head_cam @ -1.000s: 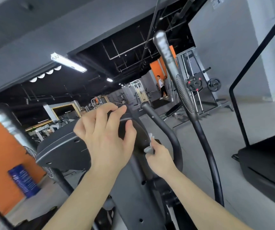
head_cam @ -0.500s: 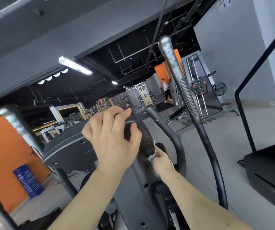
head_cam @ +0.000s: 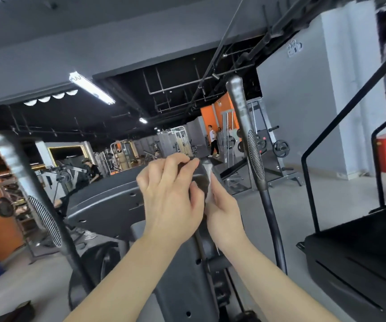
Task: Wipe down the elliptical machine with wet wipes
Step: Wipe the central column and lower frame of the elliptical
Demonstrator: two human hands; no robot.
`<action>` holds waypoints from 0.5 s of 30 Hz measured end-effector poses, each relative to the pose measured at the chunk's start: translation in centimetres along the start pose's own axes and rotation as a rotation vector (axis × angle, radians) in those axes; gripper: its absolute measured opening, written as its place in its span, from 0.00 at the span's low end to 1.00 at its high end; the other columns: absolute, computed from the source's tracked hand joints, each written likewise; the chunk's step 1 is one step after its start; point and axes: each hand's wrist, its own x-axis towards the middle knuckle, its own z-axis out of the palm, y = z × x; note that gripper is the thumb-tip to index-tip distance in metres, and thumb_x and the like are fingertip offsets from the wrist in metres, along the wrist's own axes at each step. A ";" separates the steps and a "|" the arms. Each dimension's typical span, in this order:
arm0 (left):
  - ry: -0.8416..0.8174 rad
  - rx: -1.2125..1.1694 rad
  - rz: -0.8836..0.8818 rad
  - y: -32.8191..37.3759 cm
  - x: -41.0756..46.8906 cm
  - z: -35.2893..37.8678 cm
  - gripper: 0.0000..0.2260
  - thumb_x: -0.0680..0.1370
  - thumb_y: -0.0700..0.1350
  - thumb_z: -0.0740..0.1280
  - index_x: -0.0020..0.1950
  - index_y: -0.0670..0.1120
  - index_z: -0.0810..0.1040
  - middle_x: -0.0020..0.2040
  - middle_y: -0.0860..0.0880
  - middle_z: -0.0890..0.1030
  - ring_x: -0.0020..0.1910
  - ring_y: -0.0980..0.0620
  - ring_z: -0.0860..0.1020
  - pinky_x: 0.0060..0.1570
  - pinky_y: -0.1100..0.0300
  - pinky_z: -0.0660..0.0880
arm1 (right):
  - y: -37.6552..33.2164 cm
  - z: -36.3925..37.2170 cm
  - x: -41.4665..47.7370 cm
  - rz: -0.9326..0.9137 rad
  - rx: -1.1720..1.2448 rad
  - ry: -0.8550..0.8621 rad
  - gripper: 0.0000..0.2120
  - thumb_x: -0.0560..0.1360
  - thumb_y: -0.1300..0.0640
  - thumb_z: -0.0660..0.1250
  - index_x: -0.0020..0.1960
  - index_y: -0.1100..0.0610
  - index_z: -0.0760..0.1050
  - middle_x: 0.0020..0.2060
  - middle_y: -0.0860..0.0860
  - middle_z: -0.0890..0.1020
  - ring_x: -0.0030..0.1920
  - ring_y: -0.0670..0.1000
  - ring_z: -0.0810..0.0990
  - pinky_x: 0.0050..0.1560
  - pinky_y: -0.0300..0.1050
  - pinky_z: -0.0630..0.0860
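Since half a second ago our right hand [head_cam: 222, 205] has slid up the right edge of the console, carrying the crumpled white wet wipe [head_cam: 208, 194] with it. It now sits against our left hand [head_cam: 171, 201], which has kept its place at the top right corner. We face the dark grey elliptical machine [head_cam: 180, 275] and its dark grey plastic console housing [head_cam: 108, 196]. Our left hand grips that housing, fingers curled over the top edge and thumb on the near face, steadying it. Our right hand lies with fingers stretched fairly straight up the right edge, pressing the wipe against the plastic rather than closing round it. Its thumb is hidden, so we cannot tell whether it also pinches the cloth. The wipe shows as a white strip between the two hands, with a tuft above the fingertips at the corner. We judge the step in hand to be wiping the console's right edge, and this stroke looks nearly spent. Next we would need to shift the left hand off the corner so the wipe can pass over the top edge. After that comes the tall black swing handle with its ribbed grip [head_cam: 253, 159], which stands apart from both hands.
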 end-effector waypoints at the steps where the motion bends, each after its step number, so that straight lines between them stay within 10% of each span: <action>1: -0.032 -0.035 0.013 -0.3 -0.1 -0.5 0.21 0.76 0.45 0.61 0.68 0.48 0.79 0.64 0.51 0.76 0.62 0.46 0.69 0.63 0.49 0.61 | -0.8 0.2 -0.2 -0.023 -0.041 0.018 0.32 0.79 0.70 0.60 0.79 0.48 0.66 0.69 0.48 0.78 0.69 0.44 0.75 0.71 0.45 0.72; 4: -0.073 -0.188 0.037 -1.7 -0.5 -2.2 0.23 0.78 0.44 0.57 0.73 0.47 0.74 0.68 0.51 0.74 0.64 0.47 0.69 0.65 0.50 0.62 | -2.8 0.9 -0.7 -0.126 -0.175 0.012 0.37 0.72 0.65 0.57 0.79 0.42 0.64 0.76 0.50 0.71 0.78 0.52 0.66 0.77 0.63 0.63; 8: -0.009 -0.275 0.002 -4.7 -1.5 -4.0 0.21 0.78 0.42 0.60 0.71 0.47 0.76 0.67 0.52 0.75 0.64 0.48 0.69 0.64 0.52 0.61 | -6.1 2.3 -2.4 -0.258 -0.263 0.063 0.37 0.78 0.72 0.55 0.75 0.36 0.65 0.76 0.37 0.69 0.77 0.41 0.64 0.80 0.54 0.60; 15: 0.070 -0.393 -0.103 -11.8 -3.4 -6.0 0.19 0.77 0.43 0.63 0.68 0.48 0.78 0.66 0.54 0.75 0.64 0.49 0.68 0.63 0.54 0.60 | -7.5 8.4 -3.7 -0.543 -1.075 0.115 0.26 0.85 0.46 0.49 0.81 0.52 0.62 0.81 0.47 0.60 0.82 0.43 0.50 0.82 0.50 0.49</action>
